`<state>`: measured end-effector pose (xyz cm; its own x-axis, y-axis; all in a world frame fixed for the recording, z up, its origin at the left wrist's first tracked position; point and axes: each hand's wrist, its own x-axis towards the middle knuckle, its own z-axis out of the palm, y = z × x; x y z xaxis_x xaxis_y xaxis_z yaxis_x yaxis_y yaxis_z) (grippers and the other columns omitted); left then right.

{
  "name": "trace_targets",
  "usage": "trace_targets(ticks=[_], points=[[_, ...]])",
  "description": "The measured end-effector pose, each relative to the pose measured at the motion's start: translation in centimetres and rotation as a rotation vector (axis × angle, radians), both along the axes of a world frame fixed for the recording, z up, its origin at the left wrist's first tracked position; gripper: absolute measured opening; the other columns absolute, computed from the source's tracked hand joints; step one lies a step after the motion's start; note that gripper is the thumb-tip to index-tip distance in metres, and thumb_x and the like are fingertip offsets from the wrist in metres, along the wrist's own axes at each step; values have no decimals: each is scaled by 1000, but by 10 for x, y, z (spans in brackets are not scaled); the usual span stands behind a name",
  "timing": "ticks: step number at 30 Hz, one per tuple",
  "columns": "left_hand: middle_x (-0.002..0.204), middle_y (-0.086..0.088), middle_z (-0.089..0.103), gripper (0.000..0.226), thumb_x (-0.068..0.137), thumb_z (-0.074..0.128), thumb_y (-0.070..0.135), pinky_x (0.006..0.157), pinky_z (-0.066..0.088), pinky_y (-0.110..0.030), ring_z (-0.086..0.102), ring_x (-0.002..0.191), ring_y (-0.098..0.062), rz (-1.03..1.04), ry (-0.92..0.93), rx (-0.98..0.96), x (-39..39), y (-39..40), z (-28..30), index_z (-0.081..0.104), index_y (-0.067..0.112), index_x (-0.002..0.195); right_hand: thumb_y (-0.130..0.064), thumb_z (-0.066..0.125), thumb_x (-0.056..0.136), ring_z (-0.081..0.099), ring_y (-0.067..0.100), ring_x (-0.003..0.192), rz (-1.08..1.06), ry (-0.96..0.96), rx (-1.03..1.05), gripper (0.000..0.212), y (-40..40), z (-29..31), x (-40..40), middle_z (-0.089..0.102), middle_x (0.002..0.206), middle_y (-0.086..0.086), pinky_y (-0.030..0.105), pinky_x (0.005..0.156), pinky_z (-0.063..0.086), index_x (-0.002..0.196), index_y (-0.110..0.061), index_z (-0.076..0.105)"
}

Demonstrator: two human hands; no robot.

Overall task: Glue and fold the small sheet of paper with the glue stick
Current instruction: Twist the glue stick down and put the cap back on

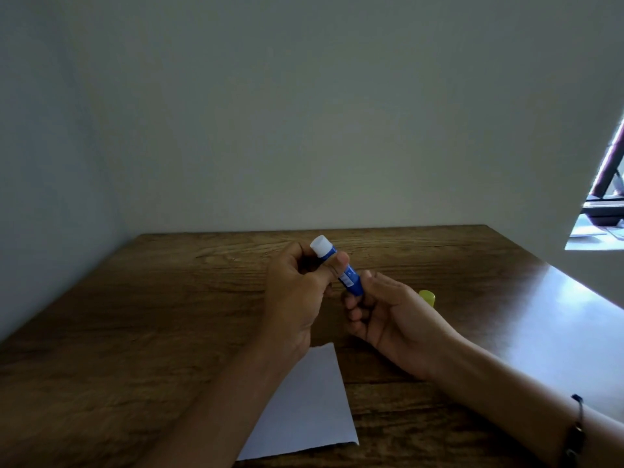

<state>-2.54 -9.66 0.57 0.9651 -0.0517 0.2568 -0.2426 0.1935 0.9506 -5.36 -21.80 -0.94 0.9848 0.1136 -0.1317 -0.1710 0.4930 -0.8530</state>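
1. In the head view I see a brown wooden table [135, 332] pushed up against a plain pale wall [304, 113].
2. Both hands are up above the middle of the table, closer to its far edge than to the near edge.
3. The left hand [297, 292] grips the upper part of a blue glue stick [349, 276]. Its fingers curl round the tube, and its thumb lies across the front of it.
4. The right hand [388, 312] holds the bottom end of the same glue stick. Its fingers are bent round the base.
5. So the glue stick sits between the two hands. It is tilted, with the top leaning away and to the left.
6. The top end is white [320, 245] and sticks out above the left hand. I cannot tell if that white part is a cap or the glue itself.
7. A small yellow thing [427, 296] stands on the table just behind the right hand, toward the right edge. It looks like a cap, but most of it is hidden.
8. The small sheet of paper [307, 407] is white and lies flat on the table near the near edge. It is below the hands, and the left forearm covers its left part.
9. No hand touches the paper.
10. The right wrist wears a dark bracelet [579, 423].
11. At the far right I see a bright gap [604, 211] past the wall, and light shines on the table's right edge.
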Motion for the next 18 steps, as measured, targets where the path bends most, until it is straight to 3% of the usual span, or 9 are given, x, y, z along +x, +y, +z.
trace_targets(ticks=[3, 6, 9, 14, 18], points=[[72, 0, 58, 9, 76, 67, 8, 47, 44, -9, 55, 48, 5, -1, -20, 10, -1, 0, 0, 60, 13, 80, -17, 49, 89, 52, 13, 57, -19, -23, 3, 14, 0, -1, 1, 60, 65, 7, 26, 57, 47, 95, -9, 58], [71, 2, 58, 9, 76, 67, 9, 48, 44, -9, 55, 51, 3, 9, -15, 7, 0, -1, 0, 60, 14, 79, -29, 47, 91, 52, 13, 55, -7, 34, 49, 25, 0, -1, 0, 59, 63, 7, 26, 57, 46, 98, -8, 60], [70, 3, 58, 9, 75, 68, 11, 50, 45, -13, 53, 54, -1, 13, -9, 11, 0, 0, 0, 60, 15, 78, -37, 43, 93, 50, 11, 48, 7, 70, 91, 35, -1, -1, 1, 56, 59, 6, 24, 47, 46, 101, -8, 59], [72, 2, 58, 10, 76, 67, 9, 47, 44, -8, 56, 50, 6, 11, -16, 17, 0, 0, -1, 60, 15, 78, -18, 44, 94, 53, 14, 57, -18, 0, 24, 16, -1, -1, 1, 60, 63, 8, 27, 59, 46, 95, -10, 58], [73, 1, 60, 9, 75, 68, 12, 54, 48, -16, 56, 55, 0, 7, -9, 24, 1, 0, -1, 61, 15, 80, -26, 45, 93, 53, 13, 56, -20, 27, 33, 26, 0, -1, 1, 60, 62, 7, 27, 60, 45, 102, -6, 59]])
